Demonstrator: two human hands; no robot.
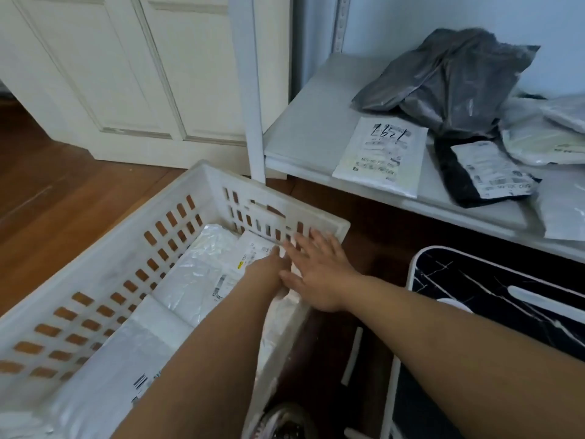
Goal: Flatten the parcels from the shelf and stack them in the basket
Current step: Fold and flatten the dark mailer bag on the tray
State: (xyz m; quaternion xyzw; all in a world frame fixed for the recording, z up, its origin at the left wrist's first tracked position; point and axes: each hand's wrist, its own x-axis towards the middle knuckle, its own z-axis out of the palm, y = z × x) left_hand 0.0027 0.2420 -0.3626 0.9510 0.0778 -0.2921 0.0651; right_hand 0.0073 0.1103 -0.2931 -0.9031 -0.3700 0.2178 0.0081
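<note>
A white slotted basket (104,248) stands on the floor at the lower left, with white plastic parcels (202,274) lying flat inside it. Both my arms reach into its far right corner. My right hand (316,274) lies with straight spread fingers over the parcels there. My left hand (269,264) is mostly hidden under the right hand; only its knuckles show against a labelled parcel. On the white shelf (304,128) at the upper right lie a white labelled parcel (383,156), a crumpled grey parcel (449,80), a black parcel (481,172) and more white ones (544,137).
A white shelf post (250,90) rises just behind the basket. Cream panelled doors (126,64) fill the upper left above a wooden floor (47,198). A black and white patterned object (493,296) sits at the lower right under the shelf edge.
</note>
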